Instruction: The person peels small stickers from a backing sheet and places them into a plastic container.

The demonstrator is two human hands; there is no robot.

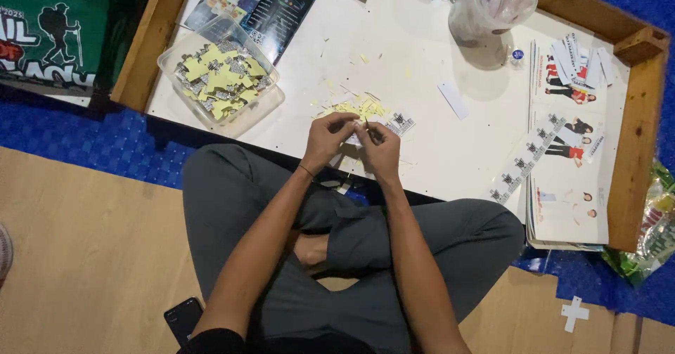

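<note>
Two hands meet at bench (436, 150) near edge: left hand (328, 137) & right hand (380, 150), fingers pinched on a small sticker tag (360, 134), just below yellow scrap pile (362, 108). Step: peeling backing, prob. Next needs fine pinch, steady pull. Filled tub (221, 76) well left of pile.

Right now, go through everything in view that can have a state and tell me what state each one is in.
Left hand: pinching a small paper sticker.
Right hand: grip closed on the same sticker.
Clear plastic tub: open, filled with yellow paper pieces.
Plastic jar: upright.
Catalogue: lying open.
Phone: screen dark.
</note>
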